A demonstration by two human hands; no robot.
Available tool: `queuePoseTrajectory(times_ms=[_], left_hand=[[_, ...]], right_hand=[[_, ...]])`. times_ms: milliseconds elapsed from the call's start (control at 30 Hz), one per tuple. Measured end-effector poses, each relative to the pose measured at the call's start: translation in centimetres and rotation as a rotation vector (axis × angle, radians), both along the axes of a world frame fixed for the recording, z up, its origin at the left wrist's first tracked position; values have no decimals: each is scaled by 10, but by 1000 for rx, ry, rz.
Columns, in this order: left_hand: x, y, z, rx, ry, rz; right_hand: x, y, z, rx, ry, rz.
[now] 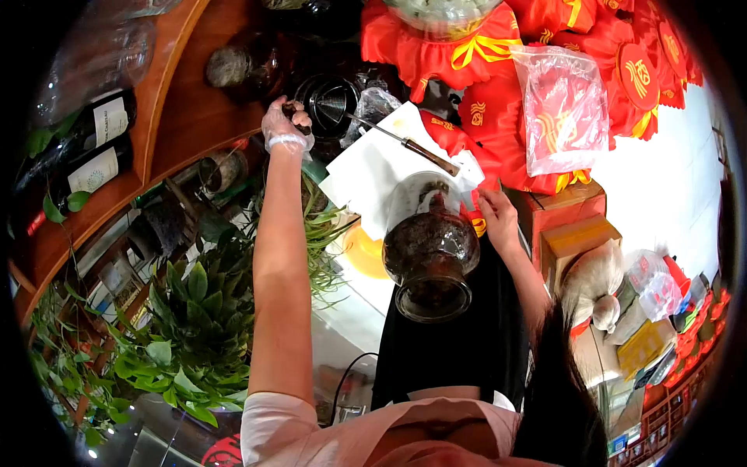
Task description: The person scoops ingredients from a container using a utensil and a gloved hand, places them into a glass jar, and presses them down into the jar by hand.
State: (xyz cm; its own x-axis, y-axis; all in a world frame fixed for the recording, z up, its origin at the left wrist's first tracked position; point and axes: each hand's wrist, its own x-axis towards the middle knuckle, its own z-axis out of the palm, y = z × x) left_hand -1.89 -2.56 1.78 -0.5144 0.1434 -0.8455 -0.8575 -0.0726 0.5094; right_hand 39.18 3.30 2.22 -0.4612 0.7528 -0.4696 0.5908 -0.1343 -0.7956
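My left hand (288, 127), in a clear plastic glove, is closed around some dark lumps (297, 118) whose kind I cannot make out. To its right is a dark round vessel with a ringed opening (331, 100). A tool with a wooden handle (430, 156) and a thin metal shaft lies across white sheets (373, 167). A glass jar (433, 245) with dark contents stands in front of my body. Beside it, my bare right hand (499, 216) has its fingers bent together near red cloth; anything between them is hidden.
Jars covered in red cloth (490, 117) with yellow ribbons crowd the upper right, with a clear plastic bag (562, 109) against them. Cardboard boxes (576, 243) stand at right. A curved wooden shelf (183, 97) holds wine bottles (97, 167); leafy plants (191, 303) grow below.
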Motion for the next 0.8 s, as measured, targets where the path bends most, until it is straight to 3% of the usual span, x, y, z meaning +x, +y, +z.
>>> queuePoseTrajectory(times_ms=[233,300,367,433,633,800], left_hand=[[-1,4,-11,-69,130,-60],[-3,3,-11,-208,180,-11],[-11,-3,-7,-78,131,-29],[-12,-2,8,36,84,203],[7,0,83,355,89,261],[38,-1,129,414,88,376]], right_hand=[[8,-6,3,40,0,4],[14,-10,4,-7,-17,-33],[17,-13,13,-31,-17,-60],[21,-18,28,-54,-12,-90],[57,-39,75,-33,7,-157],[83,-54,110,23,15,-123]])
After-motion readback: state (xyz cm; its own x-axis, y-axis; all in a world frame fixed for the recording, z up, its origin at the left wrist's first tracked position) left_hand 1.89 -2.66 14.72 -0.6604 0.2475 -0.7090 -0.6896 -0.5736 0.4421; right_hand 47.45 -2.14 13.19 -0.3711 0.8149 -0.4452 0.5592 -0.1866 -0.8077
